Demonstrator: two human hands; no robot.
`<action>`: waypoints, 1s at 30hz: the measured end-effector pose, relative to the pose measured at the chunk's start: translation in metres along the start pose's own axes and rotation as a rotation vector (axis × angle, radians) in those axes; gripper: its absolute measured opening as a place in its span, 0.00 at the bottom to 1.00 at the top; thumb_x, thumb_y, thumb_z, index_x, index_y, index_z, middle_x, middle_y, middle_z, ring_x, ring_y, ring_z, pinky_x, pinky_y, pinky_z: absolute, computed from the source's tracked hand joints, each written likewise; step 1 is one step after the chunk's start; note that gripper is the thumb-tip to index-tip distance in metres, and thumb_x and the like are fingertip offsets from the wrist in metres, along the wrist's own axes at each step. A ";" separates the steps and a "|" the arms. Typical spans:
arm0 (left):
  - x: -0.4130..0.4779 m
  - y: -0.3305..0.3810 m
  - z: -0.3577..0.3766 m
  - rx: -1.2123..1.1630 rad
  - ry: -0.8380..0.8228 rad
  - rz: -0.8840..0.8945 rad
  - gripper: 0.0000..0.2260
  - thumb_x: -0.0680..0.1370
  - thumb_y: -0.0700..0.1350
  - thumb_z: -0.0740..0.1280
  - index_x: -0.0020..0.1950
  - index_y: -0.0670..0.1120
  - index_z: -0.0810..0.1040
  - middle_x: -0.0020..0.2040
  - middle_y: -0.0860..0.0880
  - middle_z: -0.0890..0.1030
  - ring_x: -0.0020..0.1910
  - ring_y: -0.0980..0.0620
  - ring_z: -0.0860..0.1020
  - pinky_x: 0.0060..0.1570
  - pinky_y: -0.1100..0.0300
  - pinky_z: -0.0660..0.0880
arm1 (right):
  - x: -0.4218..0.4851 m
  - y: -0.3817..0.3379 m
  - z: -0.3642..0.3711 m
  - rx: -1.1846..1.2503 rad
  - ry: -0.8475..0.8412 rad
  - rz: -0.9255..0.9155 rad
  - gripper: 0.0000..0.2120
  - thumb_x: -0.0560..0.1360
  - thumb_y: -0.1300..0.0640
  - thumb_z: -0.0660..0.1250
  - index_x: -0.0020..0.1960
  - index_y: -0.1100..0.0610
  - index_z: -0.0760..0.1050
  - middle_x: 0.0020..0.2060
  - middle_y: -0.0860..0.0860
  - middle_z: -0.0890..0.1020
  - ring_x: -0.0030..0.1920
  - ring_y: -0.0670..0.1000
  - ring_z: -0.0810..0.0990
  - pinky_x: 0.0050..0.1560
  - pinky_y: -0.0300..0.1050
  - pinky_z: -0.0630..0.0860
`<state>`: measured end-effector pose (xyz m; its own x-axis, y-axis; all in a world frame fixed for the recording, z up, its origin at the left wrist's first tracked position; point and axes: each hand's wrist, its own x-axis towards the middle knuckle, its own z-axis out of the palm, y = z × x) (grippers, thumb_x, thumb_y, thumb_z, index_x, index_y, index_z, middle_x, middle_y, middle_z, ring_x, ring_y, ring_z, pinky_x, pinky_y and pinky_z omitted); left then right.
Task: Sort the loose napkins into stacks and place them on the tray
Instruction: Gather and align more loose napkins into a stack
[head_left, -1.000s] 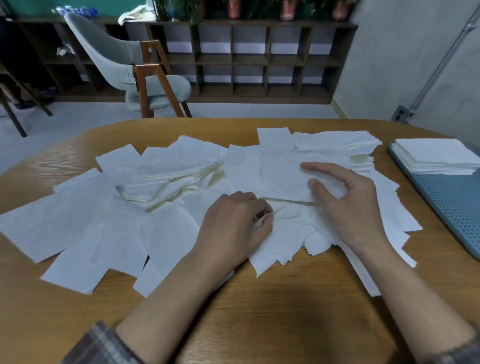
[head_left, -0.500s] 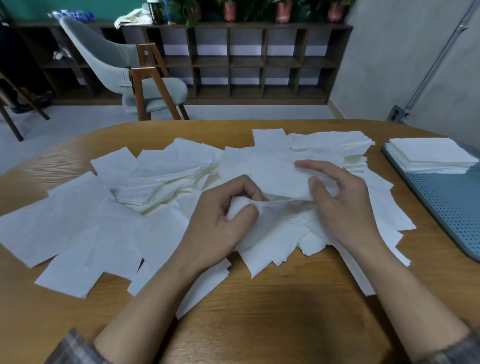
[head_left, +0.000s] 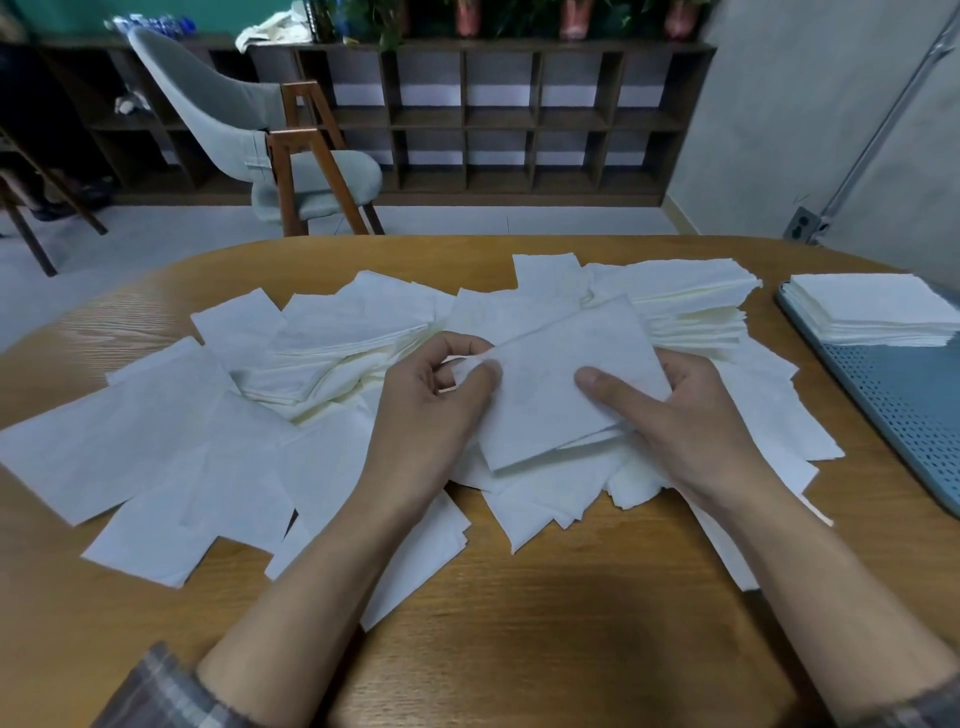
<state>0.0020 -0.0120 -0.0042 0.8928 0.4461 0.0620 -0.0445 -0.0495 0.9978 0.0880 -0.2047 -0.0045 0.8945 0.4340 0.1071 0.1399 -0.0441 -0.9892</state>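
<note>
Just changed: a small bundle of white square paper napkins (head_left: 561, 384) is up off the heap now; a second ago both hands were flat down in the pile, picking at it.
Left hand (head_left: 431, 400): thumb and fingers pinch the bundle's left corner, squaring the edges.
Right hand (head_left: 680, 415): grasping the bundle from the right, thumb on top, fingers hidden beneath.
Where the bundle is: held just above the pile, over the middle of the wooden tabletop (head_left: 519, 623).
Loose napkins (head_left: 171, 467): plenty left, fanned from the left edge across to the right, with a rough thick clump (head_left: 685, 306) towards the far edge.
Blue perforated tray (head_left: 904, 405): at the right edge, one neat white napkin stack (head_left: 872, 312) sitting on its far end.
What it means: a new stack looks to be forming in the hands; I judge the task well short of half done.
Next: align the edges, then carry it right to the tray.
</note>
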 end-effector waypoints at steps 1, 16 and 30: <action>0.000 0.000 0.000 -0.006 -0.005 0.010 0.02 0.82 0.40 0.72 0.53 0.45 0.83 0.36 0.54 0.84 0.36 0.57 0.83 0.37 0.65 0.77 | 0.000 -0.001 0.001 -0.011 0.018 0.012 0.10 0.76 0.52 0.75 0.55 0.54 0.87 0.52 0.48 0.89 0.54 0.50 0.88 0.64 0.61 0.81; 0.000 -0.003 0.000 0.206 -0.022 0.117 0.13 0.78 0.51 0.76 0.62 0.57 0.81 0.58 0.62 0.82 0.57 0.66 0.80 0.49 0.72 0.75 | 0.000 0.001 -0.002 0.104 -0.009 0.004 0.12 0.75 0.56 0.74 0.56 0.57 0.85 0.54 0.53 0.89 0.56 0.55 0.88 0.63 0.61 0.81; 0.001 -0.018 0.002 0.560 -0.115 0.533 0.21 0.73 0.47 0.82 0.61 0.52 0.78 0.58 0.56 0.76 0.56 0.57 0.76 0.52 0.71 0.69 | 0.008 0.008 -0.009 -0.342 0.043 -0.213 0.13 0.80 0.65 0.71 0.55 0.50 0.87 0.53 0.39 0.88 0.61 0.39 0.82 0.67 0.35 0.73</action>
<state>0.0048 -0.0120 -0.0218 0.8565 0.1419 0.4962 -0.2749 -0.6882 0.6714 0.1000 -0.2100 -0.0108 0.8461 0.4278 0.3179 0.4512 -0.2574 -0.8545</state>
